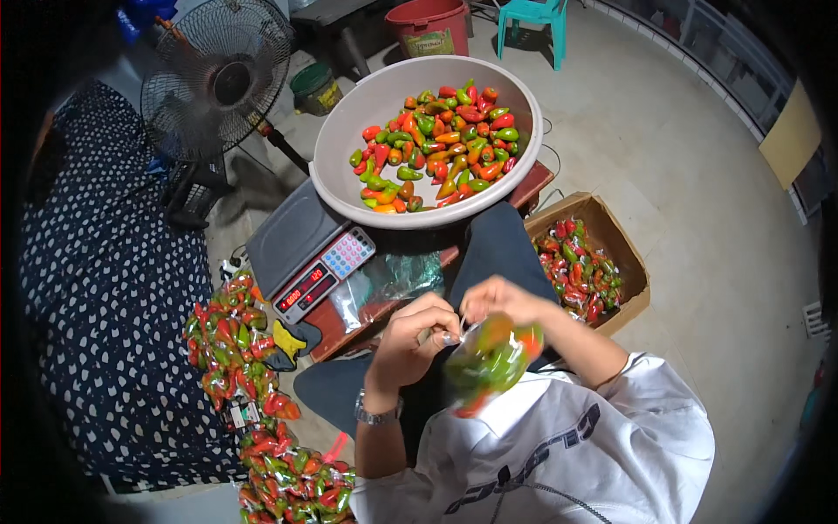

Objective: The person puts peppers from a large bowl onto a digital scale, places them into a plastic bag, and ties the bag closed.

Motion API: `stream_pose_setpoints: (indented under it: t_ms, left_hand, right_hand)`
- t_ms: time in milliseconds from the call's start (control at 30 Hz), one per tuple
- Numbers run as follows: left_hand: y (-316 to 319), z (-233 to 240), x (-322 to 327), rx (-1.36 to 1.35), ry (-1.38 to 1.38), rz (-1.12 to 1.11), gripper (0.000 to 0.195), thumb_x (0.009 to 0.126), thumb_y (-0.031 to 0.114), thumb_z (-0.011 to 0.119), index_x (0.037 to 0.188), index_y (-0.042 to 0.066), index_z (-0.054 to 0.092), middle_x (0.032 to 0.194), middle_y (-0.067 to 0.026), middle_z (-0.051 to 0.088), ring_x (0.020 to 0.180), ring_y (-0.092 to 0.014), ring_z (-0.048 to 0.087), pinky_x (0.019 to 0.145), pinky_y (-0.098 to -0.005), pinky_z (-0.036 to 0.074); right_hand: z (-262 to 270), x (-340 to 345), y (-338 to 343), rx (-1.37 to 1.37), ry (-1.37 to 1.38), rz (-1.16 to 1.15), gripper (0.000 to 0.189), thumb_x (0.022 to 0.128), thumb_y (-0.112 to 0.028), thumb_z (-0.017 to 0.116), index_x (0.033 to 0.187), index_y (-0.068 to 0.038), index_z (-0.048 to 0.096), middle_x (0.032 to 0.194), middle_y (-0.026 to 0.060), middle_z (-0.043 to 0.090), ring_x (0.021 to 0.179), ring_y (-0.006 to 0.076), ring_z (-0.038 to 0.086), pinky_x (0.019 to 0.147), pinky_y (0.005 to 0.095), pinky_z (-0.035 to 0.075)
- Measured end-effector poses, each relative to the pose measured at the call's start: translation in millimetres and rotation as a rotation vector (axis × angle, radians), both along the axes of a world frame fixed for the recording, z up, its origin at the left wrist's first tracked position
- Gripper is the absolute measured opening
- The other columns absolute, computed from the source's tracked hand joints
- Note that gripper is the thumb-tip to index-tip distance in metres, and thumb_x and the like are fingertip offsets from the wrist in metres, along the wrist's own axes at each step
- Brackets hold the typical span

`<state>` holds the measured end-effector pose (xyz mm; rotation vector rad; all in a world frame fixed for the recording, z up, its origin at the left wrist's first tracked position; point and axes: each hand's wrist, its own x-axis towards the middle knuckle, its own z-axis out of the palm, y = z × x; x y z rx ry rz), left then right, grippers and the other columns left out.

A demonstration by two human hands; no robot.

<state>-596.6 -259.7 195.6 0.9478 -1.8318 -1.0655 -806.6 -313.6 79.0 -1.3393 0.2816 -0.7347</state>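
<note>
A clear plastic bag of red and green peppers (494, 360) hangs in front of my chest, slightly blurred. Its gathered neck is pinched by my left hand (416, 337), which has a metal watch at the wrist. Close beside it, my right hand (501, 301) also has its fingers closed at the twisted top of the bag. Beyond my knees a wide pale basin (334, 187) holds loose red, orange and green peppers. Left of the basin stands a digital scale (324, 275) with lit red digits. Clear plastic bags (393, 281) lie by the scale on a reddish-brown bench (327, 334).
At right, a cardboard box (628, 262) holds bagged peppers. More bagged peppers (294, 471) are heaped at left, beside a patterned dark cloth (124, 314). A stand fan (219, 78), green bucket (315, 88), red bin (429, 26) and teal plastic chair (533, 19) stand farther back.
</note>
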Motion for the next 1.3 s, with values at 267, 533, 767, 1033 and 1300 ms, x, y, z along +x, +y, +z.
stream_pose_setpoints:
  t_ms: [267, 533, 767, 1033, 1300]
  left_hand:
    - [0.5, 5.5, -5.7, -0.328, -0.139, 0.365, 0.008, 0.084, 0.005, 0.066, 0.085, -0.001, 0.062, 0.084, -0.0105, 0.059, 0.076, -0.024, 0.060, 0.070, -0.0327, 0.049]
    - [12.3, -6.3, 4.7, -0.216, 0.156, 0.069, 0.029, 0.090, 0.029, 0.069, 0.080, 0.002, 0.064, 0.095, -0.0097, 0.061, 0.095, -0.025, 0.059, 0.086, -0.0358, 0.047]
    - [9.5, -25.8, 14.2, -0.181, 0.002, 0.203, 0.009, 0.082, 0.006, 0.070, 0.081, 0.000, 0.063, 0.090, -0.0119, 0.069, 0.091, -0.027, 0.064, 0.085, -0.0362, 0.049]
    - [4.7, -34.8, -4.0, -0.243, 0.049, 0.346, 0.014, 0.074, -0.010, 0.068, 0.084, -0.002, 0.063, 0.091, -0.0128, 0.069, 0.098, -0.028, 0.063, 0.091, -0.0369, 0.049]
    - [7.8, -46.8, -16.6, -0.082, 0.230, 0.335, 0.015, 0.075, -0.015, 0.060, 0.087, -0.007, 0.060, 0.101, -0.0168, 0.062, 0.102, -0.024, 0.059, 0.093, -0.0325, 0.046]
  right_hand:
    - [41.6, 14.0, 48.5, 0.675, -0.298, 0.321, 0.034, 0.102, -0.031, 0.055, 0.080, -0.005, 0.053, 0.067, -0.0036, 0.039, 0.055, 0.0060, 0.036, 0.048, 0.0215, 0.028]
    - [63.8, 0.4, -17.8, -0.061, -0.055, 0.051, 0.023, 0.095, -0.018, 0.066, 0.093, 0.005, 0.069, 0.084, 0.0032, 0.064, 0.080, 0.0097, 0.057, 0.071, 0.0254, 0.045]
    - [107.8, 1.6, -29.5, -0.588, 0.188, -0.082, 0.017, 0.090, -0.015, 0.066, 0.092, 0.001, 0.068, 0.080, 0.0125, 0.063, 0.075, 0.0270, 0.061, 0.069, 0.0363, 0.048]
    - [118.7, 10.8, -24.1, -0.842, 0.275, -0.266, 0.009, 0.086, -0.009, 0.066, 0.085, -0.001, 0.064, 0.074, 0.0132, 0.057, 0.073, 0.0337, 0.058, 0.066, 0.0423, 0.047]
    - [124.2, 11.9, -20.4, -0.986, 0.318, -0.289, 0.011, 0.074, -0.005, 0.067, 0.083, -0.002, 0.064, 0.073, 0.0124, 0.055, 0.076, 0.0330, 0.057, 0.067, 0.0428, 0.048]
